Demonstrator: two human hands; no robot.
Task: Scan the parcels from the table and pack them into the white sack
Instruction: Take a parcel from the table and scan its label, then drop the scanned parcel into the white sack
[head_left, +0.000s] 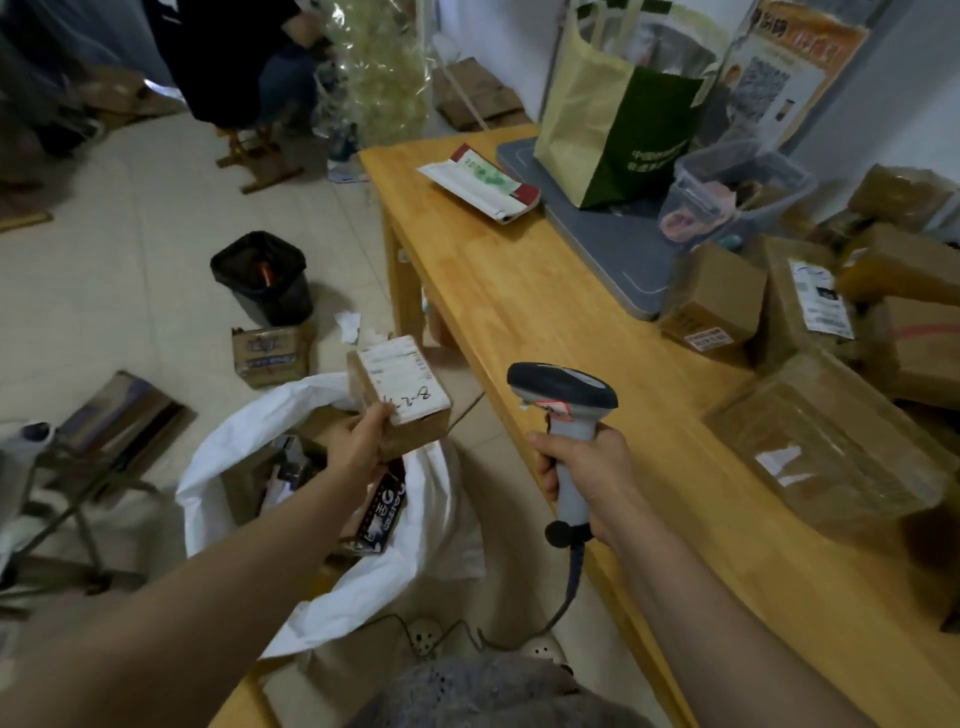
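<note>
Over the open white sack (332, 603), your left hand (358, 441) pinches the small parcel (400, 384) by one end while your right hand (592, 478) grips the scanner (563, 392); that slight hold could let it drop in unscanned.

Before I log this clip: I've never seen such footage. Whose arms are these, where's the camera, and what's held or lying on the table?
No machine here: one wide-angle camera sits on a person's head, looking down at their own bare arms. The left hand grips a small brown parcel with a white label above the open white sack on the floor. The right hand holds a grey barcode scanner, fingers curled round its handle. On the wooden table lie more cardboard parcels, a flat envelope, a grey board, a shopping bag and a clear tub.
</note>
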